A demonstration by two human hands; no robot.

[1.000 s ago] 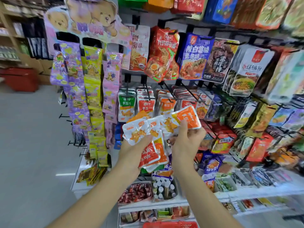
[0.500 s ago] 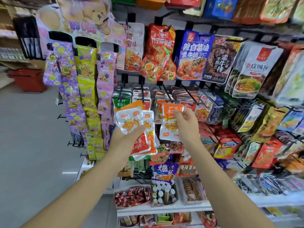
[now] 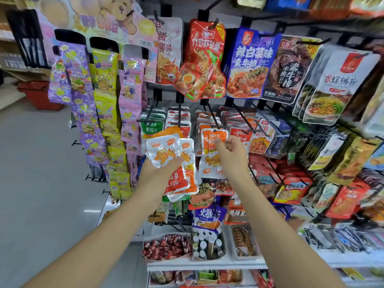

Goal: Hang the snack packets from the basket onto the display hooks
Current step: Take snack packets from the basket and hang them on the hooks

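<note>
My left hand (image 3: 164, 169) grips a fanned bunch of orange-and-white snack packets (image 3: 166, 151) in front of the rack's middle row. My right hand (image 3: 230, 156) pinches a single orange packet (image 3: 214, 138) near its top, and the packet's hole sits at the tip of a black display hook (image 3: 214, 119). More orange packets hang behind it on that hook. A red basket (image 3: 39, 94) stands on the floor far to the left, its contents not visible.
Black hooks crowded with snack bags fill the rack to the right and above. Long purple, yellow and pink candy strips (image 3: 104, 104) hang on the left. White shelf trays (image 3: 205, 260) of small goods sit below my hands. Grey floor lies on the left.
My right hand drew one orange packet out of the bunch and lifted it up to the hook tip. My left hand rose a little with the rest of the bunch.
</note>
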